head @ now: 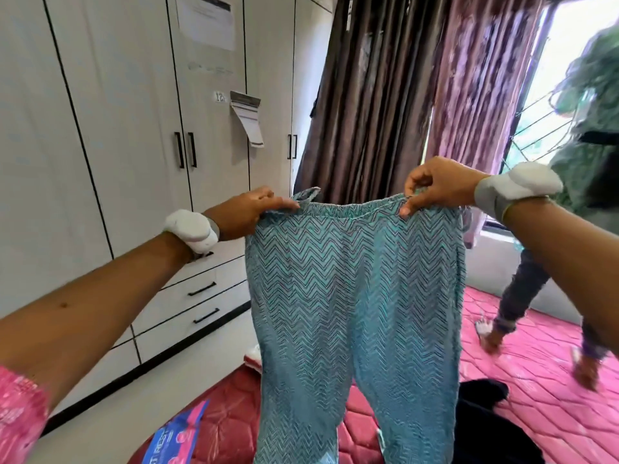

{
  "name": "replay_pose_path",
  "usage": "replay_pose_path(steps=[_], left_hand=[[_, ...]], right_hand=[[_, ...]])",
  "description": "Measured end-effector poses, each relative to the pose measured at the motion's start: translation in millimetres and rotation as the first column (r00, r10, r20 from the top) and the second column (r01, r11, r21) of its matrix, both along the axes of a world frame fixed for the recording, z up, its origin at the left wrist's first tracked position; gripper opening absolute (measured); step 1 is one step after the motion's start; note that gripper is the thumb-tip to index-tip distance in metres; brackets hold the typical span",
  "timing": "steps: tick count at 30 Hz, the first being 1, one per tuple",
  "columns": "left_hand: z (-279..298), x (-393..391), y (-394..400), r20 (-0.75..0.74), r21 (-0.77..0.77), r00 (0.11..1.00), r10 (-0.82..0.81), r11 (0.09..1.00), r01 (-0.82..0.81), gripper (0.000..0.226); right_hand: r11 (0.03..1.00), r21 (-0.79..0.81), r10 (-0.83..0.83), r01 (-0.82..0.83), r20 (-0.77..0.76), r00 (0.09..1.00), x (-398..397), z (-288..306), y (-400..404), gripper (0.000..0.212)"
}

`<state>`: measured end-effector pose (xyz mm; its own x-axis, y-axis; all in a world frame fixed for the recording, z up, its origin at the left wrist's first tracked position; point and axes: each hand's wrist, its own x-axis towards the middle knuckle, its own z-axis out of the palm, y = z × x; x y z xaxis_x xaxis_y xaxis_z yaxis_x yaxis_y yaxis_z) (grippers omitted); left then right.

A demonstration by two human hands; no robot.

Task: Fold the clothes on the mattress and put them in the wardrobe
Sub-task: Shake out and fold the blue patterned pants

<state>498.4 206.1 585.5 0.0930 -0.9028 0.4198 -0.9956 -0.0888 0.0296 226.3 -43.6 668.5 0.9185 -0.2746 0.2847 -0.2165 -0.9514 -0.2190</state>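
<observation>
- You held the trousers [355, 296] up in the air by the waistband, your left hand [246, 211] pinching its left corner and your right hand [435, 185] pinching its right corner, both clamped on the cloth.
- Your hands were well apart, so the elastic band was stretched nearly flat and the two legs hung straight down; that looked like a way to shake the garment out and find its centre line before folding.
- The trousers hung above the mattress [522, 396], touching nothing that could be made out; their hems ran off the bottom of the view.
- A dark garment [482, 420] lay on the mattress just right of the hanging legs, apparently waiting its turn.
- The wardrobe [134, 128] stood to your left with its doors closed, so nothing had been put away from this pair yet.
- My guess is the next move called for bringing your hands together to lay one leg over the other.
- Another person [586, 195] was stepping across the mattress on your right, near enough to brush the cloth.
</observation>
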Motion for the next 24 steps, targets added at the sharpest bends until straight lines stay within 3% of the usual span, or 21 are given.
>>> replay_pose_path(steps=[3, 6, 9, 11, 13, 15, 17, 20, 24], left_hand=[[-5.1, -0.1, 1.5, -0.09, 0.071, 0.994, 0.068, 0.996, -0.061, 0.056], [-7.2, -2.9, 3.0, -0.193, 0.076, 0.976, 0.104, 0.993, -0.091, 0.06], [-8.8, -1.3, 7.5, -0.377, -0.093, 0.925, 0.049, 0.991, -0.091, 0.031], [-4.7, 2.2, 8.0, -0.48, -0.249, 0.875, -0.064, 0.966, -0.066, 0.034], [5.7, 3.3, 9.9, -0.459, -0.26, 0.886, -0.065, 0.964, -0.064, 0.043], [17.5, 3.6, 6.9, -0.376, -0.178, 0.927, -0.012, 0.982, -0.059, 0.026], [32.5, -1.6, 5.9, -0.333, -0.114, 0.943, 0.021, 0.991, -0.063, 0.035], [48.7, -9.4, 10.6, -0.456, -0.097, 0.89, -0.01, 0.995, -0.038, 0.038], [56.9, 6.4, 21.3, -0.597, -0.265, 0.79, -0.142, 0.964, -0.027, 0.058]], right_hand=[[0.995, 0.086, 0.046, -0.058, 0.132, 0.99, -1.3, -1.3, -4.8, 0.046], [0.989, 0.127, 0.057, -0.078, 0.161, 0.985, -1.2, -1.3, -4.4, 0.045], [0.987, 0.14, 0.054, -0.084, 0.206, 0.977, 2.1, 1.6, -6.0, 0.039], [0.982, 0.166, 0.037, -0.093, 0.314, 0.949, 3.9, 4.0, -12.8, 0.027], [0.976, 0.186, 0.023, -0.111, 0.42, 0.907, 7.7, 7.1, -16.0, 0.021], [0.98, 0.169, 0.014, -0.109, 0.481, 0.877, 12.0, 13.5, -15.5, 0.019], [0.985, 0.153, -0.01, -0.078, 0.507, 0.862, 16.5, 18.3, -14.1, 0.02], [0.994, 0.103, -0.036, -0.018, 0.501, 0.864, 20.9, 21.3, -16.0, 0.021], [0.997, 0.068, -0.065, 0.04, 0.423, 0.904, 17.9, 25.1, -22.5, 0.023]])
